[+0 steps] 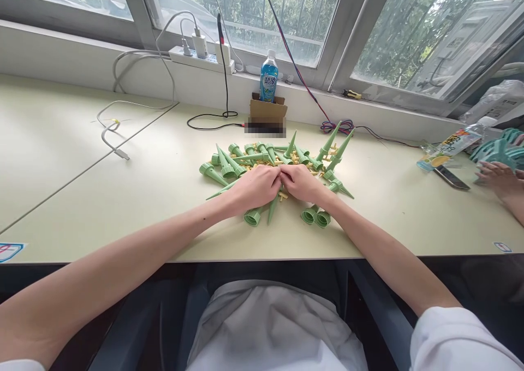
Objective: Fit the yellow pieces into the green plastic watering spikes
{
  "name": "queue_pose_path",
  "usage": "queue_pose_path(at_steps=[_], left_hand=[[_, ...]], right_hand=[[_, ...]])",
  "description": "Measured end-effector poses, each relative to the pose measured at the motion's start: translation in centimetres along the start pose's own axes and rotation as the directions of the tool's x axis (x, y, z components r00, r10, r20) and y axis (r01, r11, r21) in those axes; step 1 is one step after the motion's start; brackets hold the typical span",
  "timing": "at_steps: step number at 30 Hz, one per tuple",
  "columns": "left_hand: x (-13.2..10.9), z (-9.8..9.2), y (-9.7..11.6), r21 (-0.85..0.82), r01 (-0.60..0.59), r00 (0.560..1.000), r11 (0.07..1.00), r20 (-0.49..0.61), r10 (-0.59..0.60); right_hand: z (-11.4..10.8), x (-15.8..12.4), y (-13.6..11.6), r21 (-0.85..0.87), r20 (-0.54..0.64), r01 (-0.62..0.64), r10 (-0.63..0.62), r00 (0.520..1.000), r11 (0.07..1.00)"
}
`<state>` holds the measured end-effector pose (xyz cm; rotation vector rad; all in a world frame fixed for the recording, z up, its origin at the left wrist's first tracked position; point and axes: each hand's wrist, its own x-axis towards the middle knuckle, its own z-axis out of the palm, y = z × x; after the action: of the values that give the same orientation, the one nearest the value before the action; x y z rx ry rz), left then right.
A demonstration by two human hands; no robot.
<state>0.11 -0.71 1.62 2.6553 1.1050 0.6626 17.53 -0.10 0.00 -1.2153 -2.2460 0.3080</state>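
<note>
My left hand and my right hand meet with knuckles together just above a pile on the table. Both are closed, fingers curled inward, and whatever they hold is hidden behind them. Around them lie several pale green watering spikes with ribbed, hollow caps and long pointed cones. Some point upward, others lie flat. Two green spikes near my right wrist turn their open ends toward me. Small yellow T-shaped plastic pieces are scattered among the spikes and below my fingers.
Behind the pile stand a small cardboard box and a blue-labelled bottle. Cables run to a power strip on the sill. At right are a lying bottle, a dark phone and another person's hand by teal items.
</note>
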Motion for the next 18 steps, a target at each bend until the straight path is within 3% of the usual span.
queue_pose_path(at_steps=[18], left_hand=[[-0.04, 0.25, -0.11, -0.016, -0.019, 0.999, 1.000, -0.036, 0.019]], right_hand=[[-0.11, 0.11, -0.05, -0.025, 0.009, 0.007, -0.007, 1.000, 1.000]])
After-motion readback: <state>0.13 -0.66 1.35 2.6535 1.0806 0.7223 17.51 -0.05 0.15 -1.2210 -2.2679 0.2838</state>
